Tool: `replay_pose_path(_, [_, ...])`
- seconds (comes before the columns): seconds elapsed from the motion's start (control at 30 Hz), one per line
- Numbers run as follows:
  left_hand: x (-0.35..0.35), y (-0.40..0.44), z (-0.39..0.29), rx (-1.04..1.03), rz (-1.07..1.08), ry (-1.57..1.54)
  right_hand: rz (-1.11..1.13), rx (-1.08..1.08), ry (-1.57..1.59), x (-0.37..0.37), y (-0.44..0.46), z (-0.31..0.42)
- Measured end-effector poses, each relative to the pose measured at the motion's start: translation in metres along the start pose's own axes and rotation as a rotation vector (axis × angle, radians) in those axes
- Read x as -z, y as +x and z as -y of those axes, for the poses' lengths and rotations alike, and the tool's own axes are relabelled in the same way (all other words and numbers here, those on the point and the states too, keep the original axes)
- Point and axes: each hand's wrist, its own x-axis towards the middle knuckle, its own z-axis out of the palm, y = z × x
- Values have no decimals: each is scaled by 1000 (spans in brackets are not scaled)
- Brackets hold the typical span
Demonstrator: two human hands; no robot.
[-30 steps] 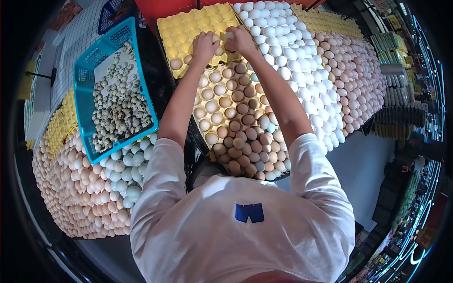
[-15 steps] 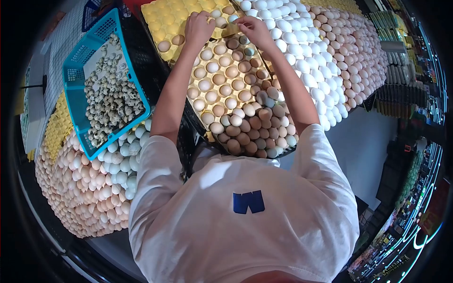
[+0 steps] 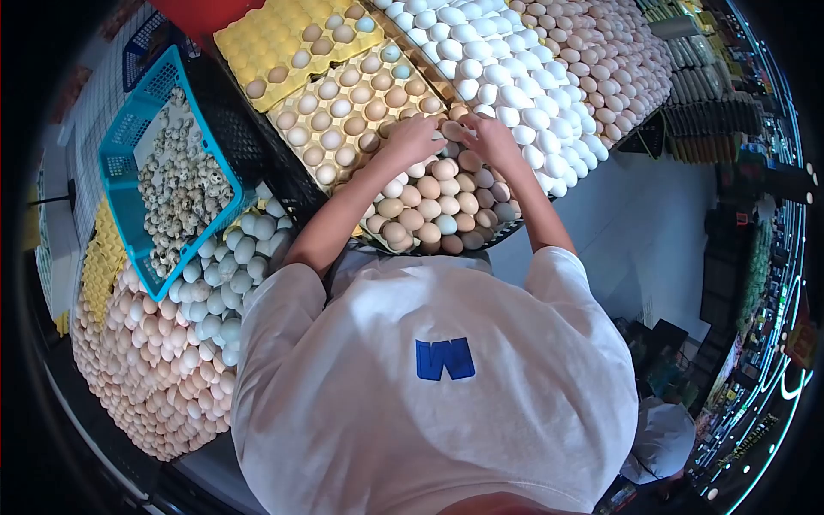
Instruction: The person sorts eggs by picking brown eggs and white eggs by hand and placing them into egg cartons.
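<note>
Both hands are over the pile of brown and cream eggs (image 3: 431, 209) at the near end of the egg stand. My left hand (image 3: 414, 142) has its fingers bent down among the eggs; what they hold, if anything, is hidden. Close on its right, my right hand (image 3: 492, 140) is closed with its fingertips on a pale brown egg (image 3: 453, 130). Beyond them lies a cardboard egg tray (image 3: 300, 155) with eggs in its cups. Behind that, a yellow egg tray (image 3: 257, 43) carries a few brown eggs and a pale blue egg (image 3: 366, 24).
White eggs (image 3: 506, 81) are heaped to the right, with pinkish eggs (image 3: 601, 64) past them. At left, a turquoise basket (image 3: 110, 163) of speckled quail eggs rests above bluish eggs (image 3: 219, 292) and pink eggs (image 3: 154, 369). A person in pale clothing (image 3: 661, 438) is at lower right.
Both hands have come back from the yellow tray to the near egg pile. The yellow tray now lies flatter behind the cardboard tray. The view has shifted, and a person appears at lower right.
</note>
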Motion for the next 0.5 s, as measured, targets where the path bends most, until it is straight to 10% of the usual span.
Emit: replay_pose_path(0.5, [-3,10,-13,229,54,71,-238,-51,-94,-33,10,19])
